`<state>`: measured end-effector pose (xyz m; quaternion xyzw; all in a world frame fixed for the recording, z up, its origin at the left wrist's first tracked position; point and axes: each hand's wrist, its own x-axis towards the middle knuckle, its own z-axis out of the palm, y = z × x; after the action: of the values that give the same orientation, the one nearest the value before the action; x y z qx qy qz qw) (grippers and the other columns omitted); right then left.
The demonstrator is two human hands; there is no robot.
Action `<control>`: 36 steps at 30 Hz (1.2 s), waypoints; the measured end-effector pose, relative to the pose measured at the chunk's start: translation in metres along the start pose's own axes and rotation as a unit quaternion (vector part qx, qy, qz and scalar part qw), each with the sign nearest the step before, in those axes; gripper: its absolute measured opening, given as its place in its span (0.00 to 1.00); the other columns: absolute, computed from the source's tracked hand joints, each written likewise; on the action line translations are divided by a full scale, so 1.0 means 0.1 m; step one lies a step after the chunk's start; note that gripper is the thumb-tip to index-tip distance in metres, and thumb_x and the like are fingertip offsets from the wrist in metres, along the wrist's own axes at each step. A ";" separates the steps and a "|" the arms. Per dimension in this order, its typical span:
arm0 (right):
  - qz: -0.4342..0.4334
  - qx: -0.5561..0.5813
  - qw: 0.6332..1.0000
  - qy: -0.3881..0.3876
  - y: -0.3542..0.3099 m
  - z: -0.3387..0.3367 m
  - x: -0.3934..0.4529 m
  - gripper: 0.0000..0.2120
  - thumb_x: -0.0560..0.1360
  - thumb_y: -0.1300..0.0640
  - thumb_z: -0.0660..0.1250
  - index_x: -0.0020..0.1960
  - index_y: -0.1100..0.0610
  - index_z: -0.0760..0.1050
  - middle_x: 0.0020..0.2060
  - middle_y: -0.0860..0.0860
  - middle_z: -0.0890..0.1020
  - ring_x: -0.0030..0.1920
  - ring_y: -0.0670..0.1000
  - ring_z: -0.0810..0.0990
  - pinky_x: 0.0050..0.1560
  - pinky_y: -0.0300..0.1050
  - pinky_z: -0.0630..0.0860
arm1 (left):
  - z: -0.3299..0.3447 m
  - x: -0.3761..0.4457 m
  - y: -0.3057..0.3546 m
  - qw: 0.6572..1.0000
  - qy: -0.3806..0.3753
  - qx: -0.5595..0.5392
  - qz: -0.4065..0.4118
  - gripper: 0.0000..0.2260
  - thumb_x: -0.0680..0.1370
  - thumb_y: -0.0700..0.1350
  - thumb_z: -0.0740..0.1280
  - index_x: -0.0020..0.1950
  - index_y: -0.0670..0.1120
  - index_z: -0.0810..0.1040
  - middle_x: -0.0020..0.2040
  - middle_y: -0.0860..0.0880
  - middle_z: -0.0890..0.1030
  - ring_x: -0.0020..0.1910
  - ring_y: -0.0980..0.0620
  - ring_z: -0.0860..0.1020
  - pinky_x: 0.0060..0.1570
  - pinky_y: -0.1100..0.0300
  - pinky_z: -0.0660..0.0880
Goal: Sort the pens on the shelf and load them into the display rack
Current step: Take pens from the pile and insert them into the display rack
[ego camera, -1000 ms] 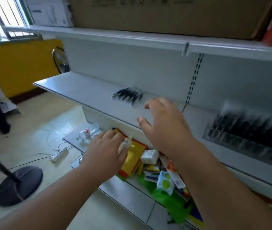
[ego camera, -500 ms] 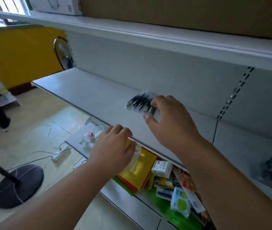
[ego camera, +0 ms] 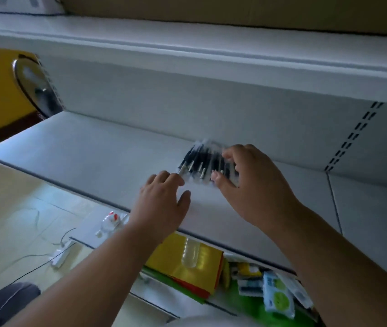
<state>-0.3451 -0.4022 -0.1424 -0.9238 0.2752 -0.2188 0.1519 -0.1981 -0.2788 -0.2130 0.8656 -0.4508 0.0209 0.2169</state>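
Right hand [ego camera: 253, 185] curls its thumb and fingers round the near end of a blurred cluster of black pens with clear caps [ego camera: 203, 161], grasping it as the grip on the flat white metal shelf [ego camera: 88, 156], close to the back panel. Left hand [ego camera: 164, 199] hovers with fingers relaxed and released, fingertips just beside the pens' silver tips; contact cannot be told. Below, on the lower shelf [ego camera: 88, 234], lie a yellow glossy packet [ego camera: 187, 260] and a green-and-white sachet [ego camera: 279, 297].
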 end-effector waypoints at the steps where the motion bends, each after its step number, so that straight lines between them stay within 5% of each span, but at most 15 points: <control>1: 0.013 -0.001 1.000 0.004 -0.02 0.04 0.02 0.18 0.77 0.44 0.65 0.63 0.51 0.70 0.56 0.48 0.75 0.54 0.49 0.75 0.55 0.49 0.75 | 0.01 0.12 -0.09 1.000 -0.004 -0.006 0.005 0.14 0.79 0.55 0.62 0.62 0.51 0.76 0.58 0.51 0.77 0.61 0.48 0.73 0.59 0.53 0.70; 12: 0.136 -0.010 0.988 0.068 -0.31 0.38 0.15 0.18 0.76 0.46 0.66 0.63 0.52 0.72 0.54 0.46 0.75 0.53 0.47 0.74 0.49 0.42 0.70 | 0.11 0.91 -0.58 0.990 -0.090 0.039 0.097 0.20 0.78 0.58 0.62 0.65 0.47 0.74 0.62 0.46 0.74 0.64 0.43 0.69 0.61 0.50 0.68; 18: 0.179 -0.026 0.980 0.080 -0.31 0.36 0.09 0.19 0.76 0.44 0.65 0.63 0.52 0.72 0.53 0.44 0.74 0.51 0.44 0.73 0.43 0.36 0.67 | 0.10 1.21 -0.59 0.989 -0.113 0.064 0.074 0.16 0.78 0.52 0.60 0.57 0.41 0.74 0.55 0.40 0.77 0.56 0.39 0.75 0.49 0.52 0.71; 22: 0.186 -0.031 0.978 0.093 -0.29 0.34 0.10 0.19 0.76 0.44 0.64 0.62 0.53 0.73 0.51 0.43 0.72 0.50 0.43 0.72 0.43 0.29 0.63 | 0.11 1.38 -0.51 0.982 -0.138 0.110 0.067 0.11 0.77 0.51 0.60 0.46 0.44 0.73 0.43 0.43 0.77 0.40 0.43 0.72 0.36 0.57 0.67; 25: 0.188 -0.025 0.977 0.102 -0.27 0.35 0.11 0.17 0.76 0.45 0.66 0.62 0.53 0.73 0.51 0.43 0.73 0.50 0.42 0.71 0.44 0.27 0.63 | 0.12 1.41 -0.56 0.979 -0.144 0.116 0.081 0.10 0.78 0.48 0.59 0.49 0.45 0.77 0.40 0.45 0.74 0.39 0.44 0.72 0.36 0.57 0.67; 36: 0.254 -0.049 0.965 0.040 -0.01 0.58 0.17 0.09 0.76 0.47 0.68 0.51 0.50 0.71 0.45 0.47 0.75 0.43 0.47 0.74 0.39 0.40 0.66 | -0.15 0.98 -0.69 0.990 -0.077 -0.100 0.067 0.14 0.81 0.48 0.57 0.36 0.46 0.66 0.33 0.46 0.70 0.32 0.43 0.68 0.31 0.55 0.62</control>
<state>-0.3031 -0.4017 -0.1862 -0.8203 0.5172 -0.1960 0.1459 -0.0833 -0.3137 -0.2012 0.8065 -0.5231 -0.0765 0.2648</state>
